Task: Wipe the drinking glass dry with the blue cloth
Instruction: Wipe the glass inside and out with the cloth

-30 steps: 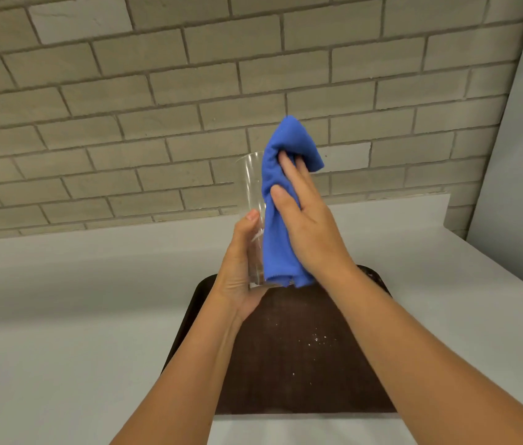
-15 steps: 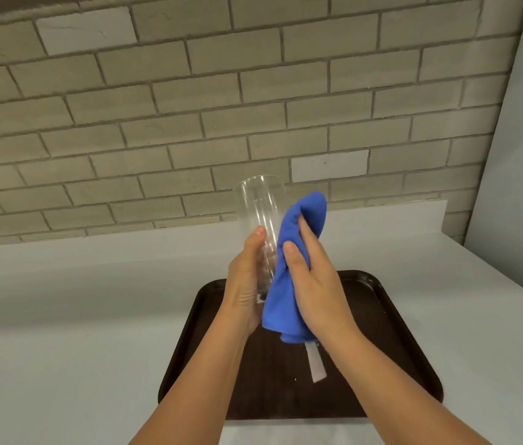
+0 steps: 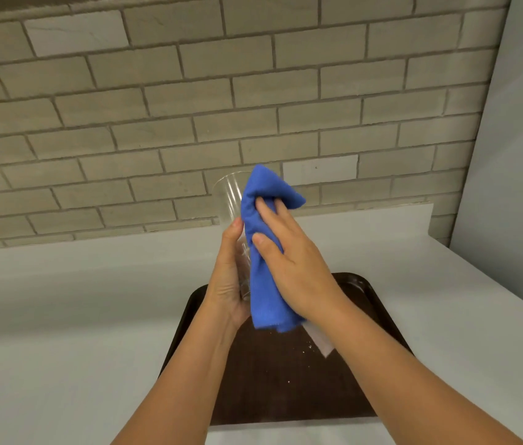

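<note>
A tall clear drinking glass [image 3: 228,197] stands upright in the air above the tray. My left hand [image 3: 229,277] grips its lower half from the left, thumb up along the wall. A blue cloth [image 3: 261,274] is pressed flat against the glass's right side by my right hand [image 3: 289,255], whose fingers spread over the fabric. The cloth's top corner rises past the rim and its bottom edge hangs below the glass's base. Most of the glass's right side is hidden behind the cloth.
Below my hands lies a dark brown tray [image 3: 285,390] with a few crumbs and a white slip of paper [image 3: 319,343]. It sits on a pale grey counter [image 3: 77,316]. A brick wall [image 3: 189,107] backs the counter, and a grey panel [image 3: 516,155] closes the right side.
My right hand slid the cloth down the glass, then back up to its rim. Both hands and the glass sit a little lower in view than a second ago.
</note>
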Demonstrator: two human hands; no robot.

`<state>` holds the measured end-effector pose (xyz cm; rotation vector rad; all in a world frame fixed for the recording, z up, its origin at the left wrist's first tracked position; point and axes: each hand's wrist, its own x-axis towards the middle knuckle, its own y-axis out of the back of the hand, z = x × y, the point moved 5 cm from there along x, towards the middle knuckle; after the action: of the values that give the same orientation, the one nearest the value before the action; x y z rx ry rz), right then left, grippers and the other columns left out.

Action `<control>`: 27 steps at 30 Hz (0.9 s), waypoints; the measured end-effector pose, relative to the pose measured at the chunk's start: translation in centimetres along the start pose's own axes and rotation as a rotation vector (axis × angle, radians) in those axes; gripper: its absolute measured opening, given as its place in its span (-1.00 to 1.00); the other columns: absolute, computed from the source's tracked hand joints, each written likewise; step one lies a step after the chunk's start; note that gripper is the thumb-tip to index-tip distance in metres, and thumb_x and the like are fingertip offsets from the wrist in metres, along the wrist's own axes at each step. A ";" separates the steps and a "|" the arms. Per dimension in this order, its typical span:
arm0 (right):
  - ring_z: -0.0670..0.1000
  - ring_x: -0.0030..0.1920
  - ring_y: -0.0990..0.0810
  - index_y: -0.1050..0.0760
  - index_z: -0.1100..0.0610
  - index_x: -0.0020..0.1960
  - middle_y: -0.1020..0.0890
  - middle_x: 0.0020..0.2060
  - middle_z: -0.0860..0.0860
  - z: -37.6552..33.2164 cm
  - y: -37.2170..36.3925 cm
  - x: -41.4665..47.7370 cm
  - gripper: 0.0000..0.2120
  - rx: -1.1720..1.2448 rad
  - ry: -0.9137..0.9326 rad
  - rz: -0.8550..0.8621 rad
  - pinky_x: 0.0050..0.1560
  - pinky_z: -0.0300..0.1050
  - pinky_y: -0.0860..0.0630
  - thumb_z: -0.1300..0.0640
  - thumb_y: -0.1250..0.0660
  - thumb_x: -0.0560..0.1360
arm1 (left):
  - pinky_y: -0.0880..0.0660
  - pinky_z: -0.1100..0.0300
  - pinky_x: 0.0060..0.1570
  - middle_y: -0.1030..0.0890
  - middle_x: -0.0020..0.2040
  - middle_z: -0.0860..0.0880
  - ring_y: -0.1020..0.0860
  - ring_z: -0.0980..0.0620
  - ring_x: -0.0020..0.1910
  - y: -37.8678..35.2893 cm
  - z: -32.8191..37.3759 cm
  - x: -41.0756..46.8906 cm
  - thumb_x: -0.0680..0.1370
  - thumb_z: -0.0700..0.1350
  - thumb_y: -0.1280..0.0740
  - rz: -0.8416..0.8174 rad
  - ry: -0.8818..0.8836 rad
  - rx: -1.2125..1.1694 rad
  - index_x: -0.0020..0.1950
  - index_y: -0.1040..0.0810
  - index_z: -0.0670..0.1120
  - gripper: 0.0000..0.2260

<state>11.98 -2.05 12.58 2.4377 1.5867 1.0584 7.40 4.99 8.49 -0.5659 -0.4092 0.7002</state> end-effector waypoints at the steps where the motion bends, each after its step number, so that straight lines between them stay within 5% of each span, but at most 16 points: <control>1: -0.27 0.43 0.00 0.01 -0.19 0.42 0.04 0.46 -0.26 0.2 -0.4 -1.0 -0.52 -0.014 0.013 -0.014 0.33 -0.38 -0.08 0.06 -0.06 0.57 | -0.60 0.20 -0.20 -0.68 -0.10 -0.07 -0.66 0.02 -0.13 0.2 -0.1 0.0 0.46 0.12 -0.23 0.014 0.019 0.016 0.15 -0.59 -0.09 -0.60; 6: -0.20 0.47 0.01 0.08 -0.25 0.36 0.07 0.49 -0.22 0.7 0.0 -0.9 -0.53 -0.039 -0.018 0.007 0.40 -0.24 -0.09 0.04 -0.04 0.57 | -0.59 0.18 -0.23 -0.72 -0.18 0.00 -0.69 0.08 -0.19 0.6 -1.7 -0.2 0.48 0.12 -0.21 0.042 0.061 0.103 0.03 -0.60 -0.04 -0.68; 11: -0.17 0.46 -0.07 -0.02 -0.13 0.45 -0.02 0.51 -0.16 0.5 2.2 2.1 -0.53 0.072 -0.092 0.074 0.27 -0.35 -0.06 0.07 -0.05 0.58 | -0.59 -0.06 -0.07 -0.70 -0.07 -0.08 -0.66 -0.09 -0.08 -0.8 -1.7 -0.1 0.32 0.17 -0.32 0.010 0.052 0.167 0.12 -0.60 -0.03 -0.54; 13: -0.19 0.47 -0.05 -0.03 -0.14 0.44 -0.04 0.50 -0.16 0.7 1.9 1.4 -0.53 0.076 -0.079 0.087 0.34 -0.32 -0.06 0.07 -0.06 0.57 | -0.61 0.05 -0.14 -0.70 -0.12 -0.07 -0.67 -0.03 -0.14 -0.6 -1.3 0.0 0.34 0.15 -0.31 0.019 0.015 0.158 0.08 -0.61 -0.04 -0.59; 17: -0.58 0.27 -0.03 -0.02 -0.34 0.30 -0.01 0.34 -0.44 1.6 -0.4 -3.1 -0.55 0.097 -0.011 0.023 0.25 -0.61 -0.08 0.07 -0.09 0.56 | -0.59 0.16 -0.25 -0.67 -0.19 -0.09 -0.66 0.00 -0.25 1.0 -0.7 0.3 0.38 0.19 -0.31 0.057 0.044 0.159 0.06 -0.62 -0.11 -0.56; 19: -0.64 0.19 -0.08 -0.10 -0.41 0.20 -0.09 0.32 -0.43 2.4 -0.7 -4.5 -0.56 0.140 -0.038 0.004 0.19 -0.68 -0.10 0.10 -0.11 0.56 | -0.58 0.12 -0.19 -0.66 -0.14 -0.14 -0.65 -0.04 -0.22 2.0 -0.8 0.2 0.32 0.22 -0.34 0.086 0.093 0.204 0.12 -0.60 -0.18 -0.44; 22: -0.33 0.22 -0.42 -0.37 -0.36 0.09 -0.42 0.31 -0.19 4.0 0.7 -5.3 -0.64 0.348 -0.255 0.015 0.28 -0.36 -0.36 0.14 -0.14 0.55 | -0.57 0.01 -0.06 -0.67 -0.03 -0.18 -0.65 -0.11 -0.12 3.4 -1.8 0.2 0.17 0.24 -0.44 0.191 0.119 0.282 0.13 -0.59 -0.18 -0.33; 24: -0.06 -0.03 -0.65 -0.54 -0.17 0.02 -0.68 0.01 -0.03 5.7 1.6 -6.2 -0.75 0.646 -0.473 0.026 0.00 -0.15 -0.59 0.12 -0.17 0.53 | -0.54 -0.06 0.02 -0.63 0.03 -0.16 -0.63 -0.12 -0.09 4.1 -1.8 0.3 0.15 0.20 -0.49 0.277 0.093 0.292 0.12 -0.56 -0.16 -0.34; 27: 0.05 -0.39 -0.68 -0.57 0.10 -0.06 -0.71 -0.38 0.07 7.8 2.5 -7.7 -0.80 1.048 -0.719 0.151 -0.44 -0.16 -0.60 0.08 -0.18 0.51 | -0.50 0.06 0.03 -0.58 0.15 -0.09 -0.58 -0.01 0.00 4.8 -1.3 0.6 0.23 0.15 -0.45 0.337 0.017 0.416 0.19 -0.51 -0.08 -0.41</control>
<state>16.50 -7.17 3.65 2.9137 1.8900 -0.8764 6.15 7.97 4.66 -0.2453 -0.1422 1.0711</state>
